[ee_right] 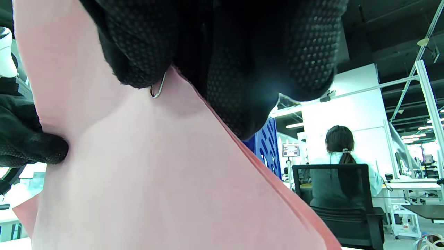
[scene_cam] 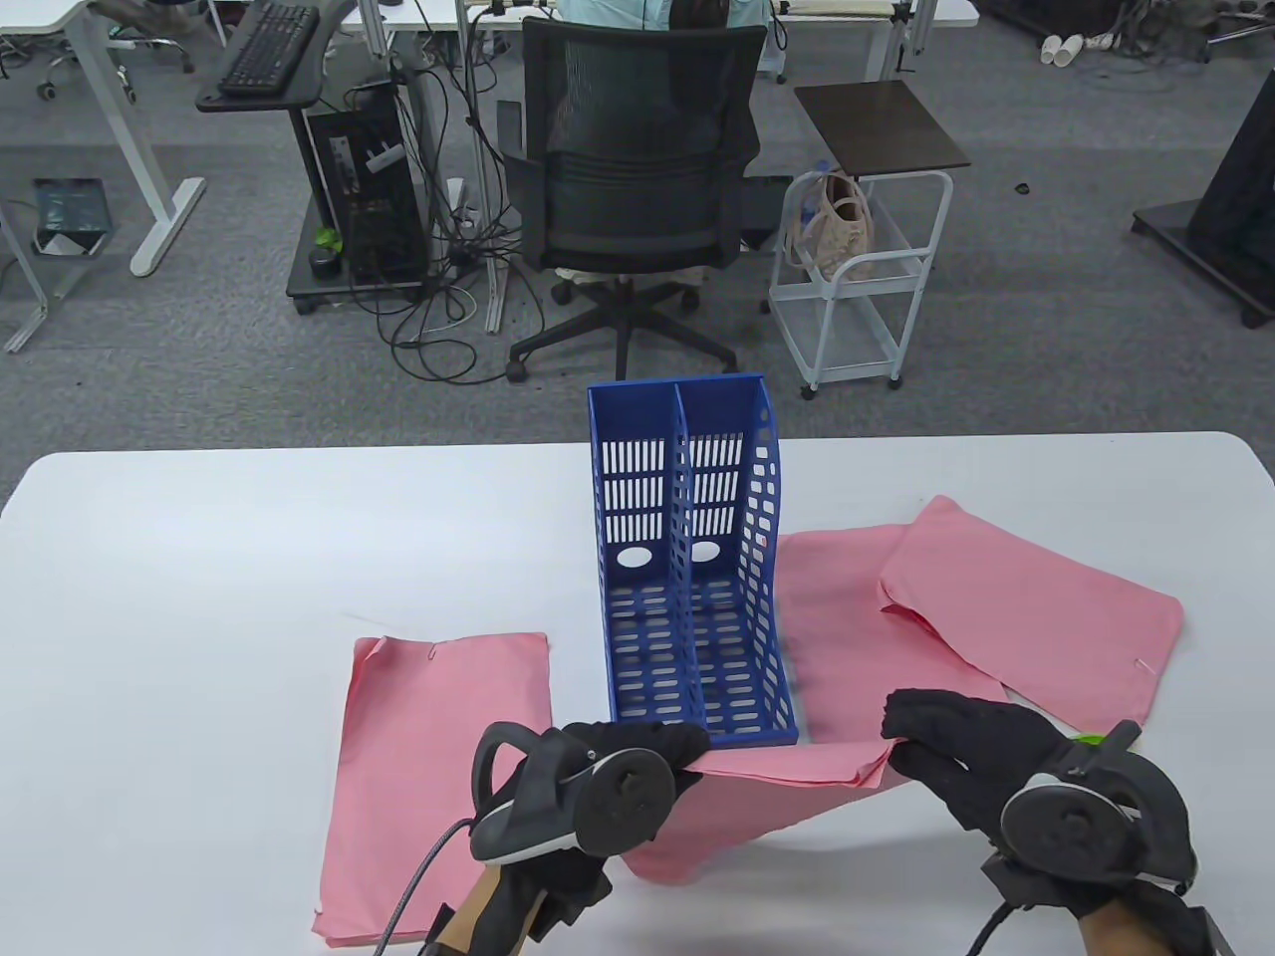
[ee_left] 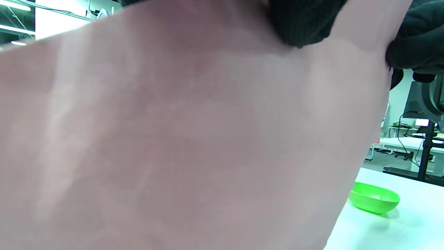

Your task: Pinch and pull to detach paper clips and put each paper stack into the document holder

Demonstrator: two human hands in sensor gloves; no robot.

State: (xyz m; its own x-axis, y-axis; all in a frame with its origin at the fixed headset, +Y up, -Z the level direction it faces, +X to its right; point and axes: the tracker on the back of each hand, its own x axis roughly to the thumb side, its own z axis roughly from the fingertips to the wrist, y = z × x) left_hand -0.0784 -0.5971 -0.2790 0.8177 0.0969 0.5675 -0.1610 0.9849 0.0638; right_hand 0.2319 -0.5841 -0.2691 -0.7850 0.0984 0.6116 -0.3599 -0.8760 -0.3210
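Observation:
A blue two-slot document holder [scene_cam: 687, 558] stands mid-table. Just in front of it, both hands lift a pink paper stack [scene_cam: 787, 769] by its near edge. My left hand [scene_cam: 685, 759] grips the stack's left part, and the sheet fills the left wrist view [ee_left: 173, 139]. My right hand [scene_cam: 901, 742] pinches the right corner. In the right wrist view a metal paper clip [ee_right: 158, 88] pokes out from under the right fingertips [ee_right: 138, 62]. A second clipped pink stack [scene_cam: 438, 757] lies flat at the left. A third stack [scene_cam: 1036, 617] lies at the right.
More pink paper [scene_cam: 837, 597] lies right of the holder. A green bowl [ee_left: 374, 201] sits on the table near my right hand, mostly hidden in the table view. Beyond the far table edge a person sits in an office chair [scene_cam: 637, 169], next to a white cart [scene_cam: 862, 279].

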